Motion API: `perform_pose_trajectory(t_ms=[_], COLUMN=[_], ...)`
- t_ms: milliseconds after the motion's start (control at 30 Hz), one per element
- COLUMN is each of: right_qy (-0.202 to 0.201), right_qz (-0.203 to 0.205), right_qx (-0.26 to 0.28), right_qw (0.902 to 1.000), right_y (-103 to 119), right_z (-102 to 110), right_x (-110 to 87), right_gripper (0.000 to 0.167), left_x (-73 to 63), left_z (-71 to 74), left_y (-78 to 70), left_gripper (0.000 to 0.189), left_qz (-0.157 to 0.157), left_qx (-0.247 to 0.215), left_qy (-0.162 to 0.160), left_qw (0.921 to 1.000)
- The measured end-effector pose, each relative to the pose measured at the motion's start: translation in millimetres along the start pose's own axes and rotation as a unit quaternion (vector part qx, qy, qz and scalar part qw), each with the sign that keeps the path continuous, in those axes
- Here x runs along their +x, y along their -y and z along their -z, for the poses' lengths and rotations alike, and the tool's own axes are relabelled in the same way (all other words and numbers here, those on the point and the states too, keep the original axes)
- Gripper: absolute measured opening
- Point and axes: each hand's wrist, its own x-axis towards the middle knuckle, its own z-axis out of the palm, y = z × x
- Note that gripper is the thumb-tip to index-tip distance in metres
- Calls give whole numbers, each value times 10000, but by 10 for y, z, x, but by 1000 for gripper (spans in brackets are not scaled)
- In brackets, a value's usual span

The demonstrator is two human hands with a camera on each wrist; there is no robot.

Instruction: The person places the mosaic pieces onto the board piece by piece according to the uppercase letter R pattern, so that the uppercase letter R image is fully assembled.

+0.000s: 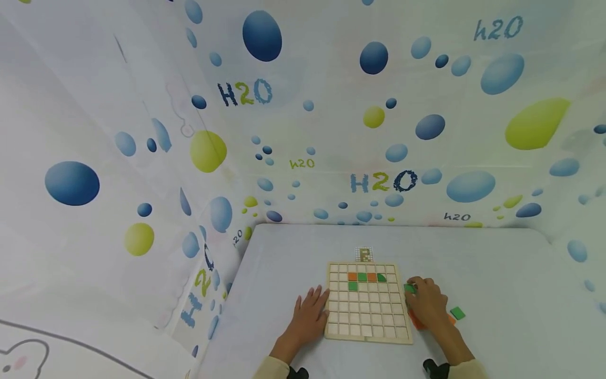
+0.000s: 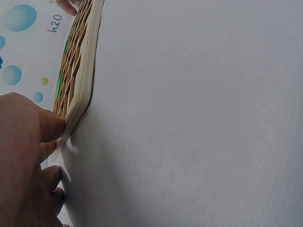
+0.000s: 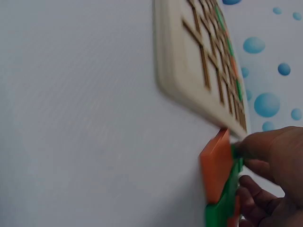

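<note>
A wooden grid board (image 1: 369, 311) lies flat, with green and orange pieces in its upper cells, among them a green tile (image 1: 353, 286) and a green piece with a rounded corner (image 1: 381, 277). My left hand (image 1: 309, 316) rests at the board's left edge, thumb against the rim and fingers extended. Just off the right edge, my right hand (image 1: 427, 302) pinches a green tile (image 1: 410, 288) between thumb and fingertips. Beneath and beside that hand are loose orange tiles (image 3: 217, 165) and green ones, partly hidden by it.
A small pattern card (image 1: 364, 254) lies just beyond the board's far edge. One loose green tile (image 1: 457, 313) is to the right of the right hand. The pale table (image 1: 284, 252) meets a wall covering (image 1: 331, 131) printed with bubbles at the back.
</note>
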Motion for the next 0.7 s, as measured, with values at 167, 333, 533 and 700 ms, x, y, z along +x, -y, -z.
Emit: perform_pose_trajectory(t_ms=[167,333,533,700], right_qy=[242,246,507,573], right_qz=[-127,-193,-110,-29], right_qx=[-127,-113,120,127], right_qw=[9995,9994,9986,9983], right_y=[-95,-162,-178,-164], right_z=[46,81,114,116], right_x=[4,32,73,125], right_gripper=[34,38,36,32], left_x=[0,-10,-22,-29], left_z=[6,25,42,36], left_y=[3,-24,-46,-34], left_gripper=[55,55,54,54], left_qz=[-6,-27,-107,-17], left_qx=[-51,-88,-124,-84], left_qy=[-24,0,-76,-31], left_qw=[10000,10000,9998,10000])
